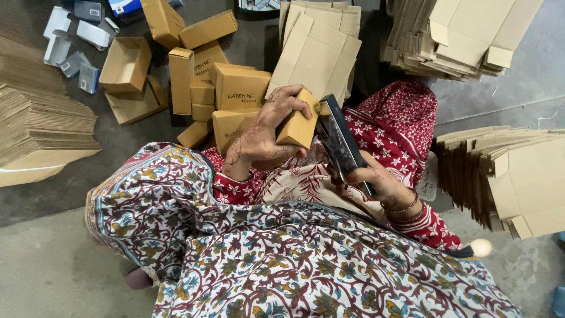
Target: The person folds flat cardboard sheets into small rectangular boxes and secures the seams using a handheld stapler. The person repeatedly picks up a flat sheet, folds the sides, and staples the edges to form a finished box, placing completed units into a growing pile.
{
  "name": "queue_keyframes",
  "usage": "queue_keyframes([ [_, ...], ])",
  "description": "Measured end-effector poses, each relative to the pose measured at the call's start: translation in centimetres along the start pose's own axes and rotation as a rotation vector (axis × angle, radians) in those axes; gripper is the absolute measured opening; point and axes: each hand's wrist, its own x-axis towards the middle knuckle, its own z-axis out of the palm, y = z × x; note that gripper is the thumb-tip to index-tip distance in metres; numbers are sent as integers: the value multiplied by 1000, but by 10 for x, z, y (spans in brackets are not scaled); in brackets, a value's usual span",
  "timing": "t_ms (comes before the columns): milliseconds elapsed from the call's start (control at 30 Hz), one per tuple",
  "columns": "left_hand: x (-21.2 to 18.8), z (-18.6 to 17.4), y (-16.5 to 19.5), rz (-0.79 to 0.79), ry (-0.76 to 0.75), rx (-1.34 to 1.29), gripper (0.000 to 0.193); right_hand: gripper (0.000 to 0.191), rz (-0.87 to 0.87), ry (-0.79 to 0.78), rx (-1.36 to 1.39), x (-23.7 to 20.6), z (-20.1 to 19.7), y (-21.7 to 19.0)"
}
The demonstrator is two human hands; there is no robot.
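Grey concrete floor, seen from above; you sit on it with a patterned shawl [282, 259] over your lap, stock arranged within arm's reach all round

1. Left hand [262, 132]: fingers wrapped round one small carton [299, 126], open end turned toward the other hand, seemingly so it can take the item
2. Right hand [382, 185]: fingers closed on one flat dark pack [340, 141], held edge-on with its top end touching the carton's mouth
3. Made-up cartons [235, 88]: heap on the floor just past your knees, roughly ten, closed, tumbled at all angles, near enough to drop onto; exact count uncertain where they overlap
4. Open carton [123, 62]: one, left of the heap, mouth up
5. Flat blanks, four lots: stack at right [506, 176], stack at left [41, 123], loose sheaf ahead [318, 53], stack far right [453, 35]; sheets too many to count
6. Grey-and-white packs [76, 35]: far left, about six, lying loose
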Motion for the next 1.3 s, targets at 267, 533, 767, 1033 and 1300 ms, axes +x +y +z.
queue_keyframes([
  [267, -1, 4, -8, -84, -62, 32, 72, 37, 79, 77, -76, 9, 10, 16],
  [533, 1, 9, -33, -106, 13, -57, 76, 87, 126, -117, -1, -15, 7, -7],
  [767, 7, 8, -17, -106, -21, -72, 76, 70, 94, -123, -304, -22, 9, -6],
  [1033, 5, 6, -3, -157, -99, -25, 72, 69, 186, -161, -239, -19, -1, -3],
  [1300, 10, 4, -15, -87, -206, -58, 71, 52, 128, -181, -221, -22, -3, 13],
])
